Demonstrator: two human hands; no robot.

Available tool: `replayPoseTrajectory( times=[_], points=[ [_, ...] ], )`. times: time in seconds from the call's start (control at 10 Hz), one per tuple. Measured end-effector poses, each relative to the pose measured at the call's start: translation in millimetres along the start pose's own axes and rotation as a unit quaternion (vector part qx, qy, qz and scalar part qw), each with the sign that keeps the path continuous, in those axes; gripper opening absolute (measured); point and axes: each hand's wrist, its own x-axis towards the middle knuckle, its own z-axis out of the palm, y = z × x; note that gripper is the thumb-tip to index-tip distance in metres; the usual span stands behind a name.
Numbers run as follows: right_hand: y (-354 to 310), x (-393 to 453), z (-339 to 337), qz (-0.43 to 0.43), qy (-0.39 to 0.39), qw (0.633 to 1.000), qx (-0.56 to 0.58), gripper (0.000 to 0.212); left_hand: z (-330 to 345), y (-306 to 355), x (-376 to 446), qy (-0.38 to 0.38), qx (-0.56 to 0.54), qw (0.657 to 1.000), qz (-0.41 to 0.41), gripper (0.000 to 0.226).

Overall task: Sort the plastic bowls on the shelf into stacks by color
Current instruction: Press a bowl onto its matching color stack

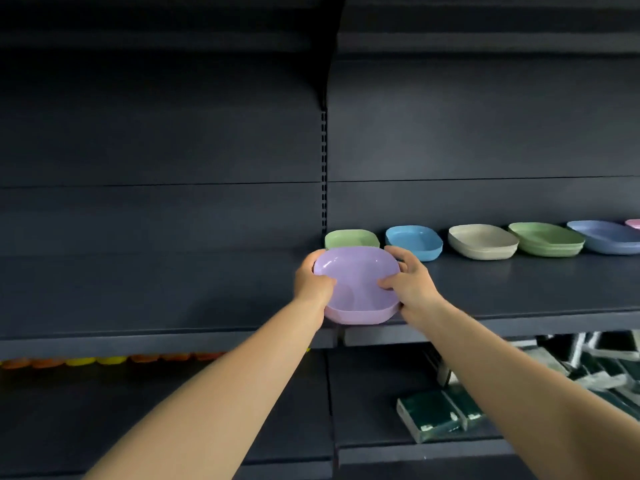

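**Lilac bowl held at the shelf's front edge**

A dark shelf [519,289] crosses mid-frame. Nearest, at centre, the left hand [311,277] and right hand [410,282] grip the lilac bowl [356,278] by opposite rims, thumbs inside. It opens upward, tilted toward the camera, long axis running near-to-far. I judge it best kept level and set in open space. Behind stand the green bowl [351,238] and blue bowl [414,241]; further right, the beige stack [483,241].

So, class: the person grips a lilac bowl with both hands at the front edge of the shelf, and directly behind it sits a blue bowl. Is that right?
Not quite. The bowl directly behind the lilac bowl is a green bowl; the blue bowl sits one place further right. The rest holds: the left hand and right hand both grip it at the shelf front, as the head view shows.
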Motion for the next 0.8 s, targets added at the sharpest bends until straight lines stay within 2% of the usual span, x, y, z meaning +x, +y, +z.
replayPoseTrajectory(
  times=[0.2, 0.3, 0.6, 0.8],
  points=[
    [16.4, 85.1, -49.5, 0.040, -0.032, 0.998, -0.036, 0.058, 76.4, -16.3, 53.4, 0.040, -0.020, 0.998, -0.043, 0.044],
    [30.0, 110.6, -58.6, 0.069, -0.043, 0.996, -0.031, 0.057, 91.5, -23.4, 75.8, 0.052, 0.015, 0.997, -0.052, 0.051],
    [37.2, 128.5, -58.0, 0.079, -0.079, 0.993, -0.038, 0.050, 90.0, -39.0, 102.8, 0.081, 0.041, 0.995, -0.049, 0.053],
    [27.9, 122.7, -60.7, 0.053, -0.091, 0.990, -0.097, 0.039, 90.4, -29.3, 93.0, 0.090, 0.072, 0.992, -0.060, 0.053]
  ],
)
